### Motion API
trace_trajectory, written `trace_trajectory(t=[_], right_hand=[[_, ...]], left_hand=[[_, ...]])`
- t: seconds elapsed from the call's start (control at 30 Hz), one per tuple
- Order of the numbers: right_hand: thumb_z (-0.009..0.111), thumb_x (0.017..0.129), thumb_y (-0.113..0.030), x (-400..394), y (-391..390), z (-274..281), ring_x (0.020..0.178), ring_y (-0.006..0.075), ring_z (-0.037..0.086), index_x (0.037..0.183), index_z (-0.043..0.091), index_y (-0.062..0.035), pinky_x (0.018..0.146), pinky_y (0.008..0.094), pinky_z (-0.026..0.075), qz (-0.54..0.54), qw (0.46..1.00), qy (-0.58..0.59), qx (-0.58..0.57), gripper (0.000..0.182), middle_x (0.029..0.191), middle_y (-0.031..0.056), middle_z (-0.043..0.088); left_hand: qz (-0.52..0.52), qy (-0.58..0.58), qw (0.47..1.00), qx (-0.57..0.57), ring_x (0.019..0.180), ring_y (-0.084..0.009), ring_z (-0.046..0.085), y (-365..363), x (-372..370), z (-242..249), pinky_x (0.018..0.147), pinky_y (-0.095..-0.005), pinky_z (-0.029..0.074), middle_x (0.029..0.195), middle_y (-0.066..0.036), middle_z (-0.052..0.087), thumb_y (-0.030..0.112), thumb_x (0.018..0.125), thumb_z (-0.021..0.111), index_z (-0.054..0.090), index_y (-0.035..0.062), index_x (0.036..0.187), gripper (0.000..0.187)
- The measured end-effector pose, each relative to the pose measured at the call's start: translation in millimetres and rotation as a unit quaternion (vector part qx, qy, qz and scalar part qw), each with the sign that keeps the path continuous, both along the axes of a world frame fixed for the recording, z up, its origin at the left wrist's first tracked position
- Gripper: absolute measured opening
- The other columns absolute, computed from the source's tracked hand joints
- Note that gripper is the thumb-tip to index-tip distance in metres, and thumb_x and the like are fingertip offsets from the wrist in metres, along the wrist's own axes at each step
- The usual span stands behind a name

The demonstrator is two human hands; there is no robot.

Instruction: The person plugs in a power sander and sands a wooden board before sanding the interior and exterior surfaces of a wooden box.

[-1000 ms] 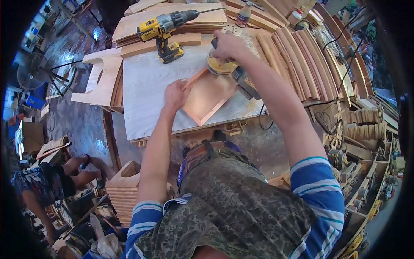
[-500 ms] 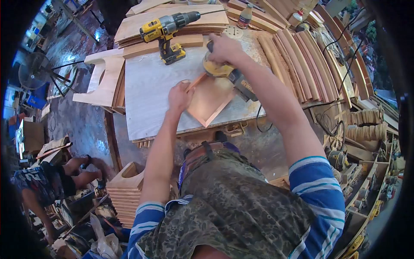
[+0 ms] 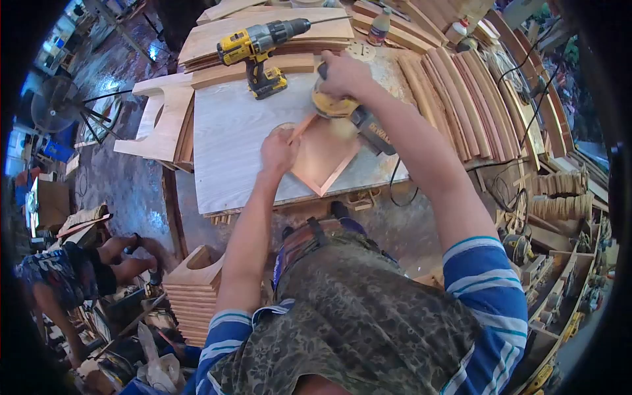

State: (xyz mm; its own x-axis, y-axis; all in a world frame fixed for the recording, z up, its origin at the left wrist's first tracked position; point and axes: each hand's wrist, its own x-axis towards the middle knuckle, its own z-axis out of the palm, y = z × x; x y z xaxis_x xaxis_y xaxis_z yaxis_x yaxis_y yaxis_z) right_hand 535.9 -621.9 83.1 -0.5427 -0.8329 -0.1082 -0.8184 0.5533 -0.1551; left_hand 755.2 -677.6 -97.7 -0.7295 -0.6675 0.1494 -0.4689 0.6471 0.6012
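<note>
On the pale grey work board [image 3: 230, 145] lies a square wooden frame [image 3: 339, 166], one corner toward me. My left hand [image 3: 280, 151] grips the frame's left edge, fingers closed round it. My right hand [image 3: 347, 76] is wrapped over the top of a yellow and black sander [image 3: 334, 105], which rests on the frame's far part and hides it. A yellow cordless drill [image 3: 253, 49] with a long bit stands beyond my left hand. A small bottle [image 3: 379, 27] is past the sander, near a round disc [image 3: 361, 51].
Curved wooden strips [image 3: 461, 99] line the board's right side; cut planks [image 3: 197, 46] lie at the back left. A black cable [image 3: 403, 203] hangs off the front edge. Another person [image 3: 59, 276] is at the lower left, near stacked wood pieces [image 3: 192, 296].
The whole view has shifted slightly, with the board and its contents a little farther right. My hands keep their holds on the frame and sander.
</note>
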Motion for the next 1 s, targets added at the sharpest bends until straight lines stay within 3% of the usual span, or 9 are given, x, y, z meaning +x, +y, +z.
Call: trace_trajectory(t=[0.07,0.13,0.27,0.33,0.47,0.53,0.67,0.9,1.0], right_hand=[[0.079,0.07,-0.039,-32,-12,-6,0.119,0.0366,0.065,0.142,0.053,-0.0153,0.097,0.0485,0.055,0.001,1.0,-0.011,0.009,0.08,0.13,0.0205,0.062],[0.079,0.07,-0.04,-37,-14,-5,0.118,0.0352,0.065,0.142,0.053,-0.0159,0.096,0.0493,0.055,0.001,1.0,-0.011,0.012,0.08,0.13,0.0189,0.063],[0.078,0.071,-0.038,8,0,2,0.117,0.0348,0.066,0.142,0.054,-0.0158,0.095,0.049,0.055,0.025,1.0,-0.004,0.012,0.078,0.129,0.0191,0.064],[0.075,0.071,-0.036,27,2,2,0.112,0.0399,0.068,0.139,0.052,-0.0164,0.092,0.0497,0.057,0.08,0.996,0.002,0.04,0.074,0.125,0.0224,0.063],[0.076,0.071,-0.036,15,2,-3,0.114,0.0387,0.067,0.141,0.051,-0.0173,0.092,0.0498,0.057,0.059,0.998,0.002,0.02,0.077,0.125,0.0218,0.063],[0.078,0.074,-0.036,-7,-2,6,0.118,0.0375,0.066,0.143,0.052,-0.0171,0.096,0.0493,0.055,-0.011,1.0,-0.005,0.017,0.076,0.135,0.0211,0.06],[0.079,0.073,-0.039,-33,-11,3,0.12,0.0377,0.065,0.144,0.052,-0.0169,0.096,0.0502,0.055,-0.012,0.999,-0.017,0.025,0.078,0.134,0.0219,0.06],[0.074,0.076,-0.036,32,9,2,0.116,0.0387,0.066,0.143,0.051,-0.0172,0.095,0.0502,0.056,0.078,0.997,-0.002,0.014,0.073,0.12,0.0214,0.067],[0.073,0.077,-0.033,13,4,-5,0.115,0.0387,0.066,0.143,0.052,-0.0179,0.095,0.0506,0.056,0.042,0.999,-0.003,-0.01,0.071,0.125,0.0223,0.065]], left_hand=[[0.009,-0.018,1.0,0.002,0.095,-0.0396,0.068,-2,0,-1,0.084,-0.0497,0.056,0.103,-0.02,0.07,0.034,0.09,0.069,0.076,0.0088,0.099,0.027],[0.045,-0.018,0.999,-0.015,0.083,-0.0421,0.07,4,-1,-4,0.079,-0.0516,0.057,0.09,-0.02,0.073,0.028,0.087,0.07,0.076,0.008,0.104,0.027],[0.028,-0.003,1.0,-0.009,0.092,-0.04,0.068,10,2,1,0.08,-0.0506,0.055,0.1,-0.018,0.07,0.034,0.089,0.07,0.075,0.0081,0.097,0.027],[0.027,0.036,0.999,-0.021,0.091,-0.0403,0.068,11,1,3,0.08,-0.0513,0.055,0.098,-0.019,0.07,0.032,0.089,0.07,0.074,0.0075,0.099,0.027],[0.022,0.065,0.997,-0.034,0.091,-0.0427,0.07,11,2,4,0.082,-0.0524,0.056,0.101,-0.022,0.073,0.029,0.087,0.07,0.076,0.0087,0.11,0.031],[0.03,-0.012,0.999,-0.005,0.091,-0.0406,0.068,12,2,5,0.081,-0.0523,0.054,0.096,-0.019,0.069,0.031,0.089,0.069,0.075,0.0084,0.105,0.028],[0.054,-0.006,0.998,0.01,0.091,-0.041,0.068,20,5,13,0.081,-0.0518,0.055,0.098,-0.019,0.07,0.031,0.089,0.069,0.075,0.0089,0.106,0.028],[0.036,0.019,0.999,-0.019,0.09,-0.0413,0.068,20,5,3,0.081,-0.0508,0.055,0.097,-0.018,0.07,0.03,0.09,0.069,0.076,0.0095,0.106,0.027],[0.049,0.014,0.999,-0.014,0.091,-0.0412,0.068,22,8,0,0.082,-0.0511,0.055,0.098,-0.019,0.07,0.03,0.09,0.069,0.076,0.01,0.106,0.026]])
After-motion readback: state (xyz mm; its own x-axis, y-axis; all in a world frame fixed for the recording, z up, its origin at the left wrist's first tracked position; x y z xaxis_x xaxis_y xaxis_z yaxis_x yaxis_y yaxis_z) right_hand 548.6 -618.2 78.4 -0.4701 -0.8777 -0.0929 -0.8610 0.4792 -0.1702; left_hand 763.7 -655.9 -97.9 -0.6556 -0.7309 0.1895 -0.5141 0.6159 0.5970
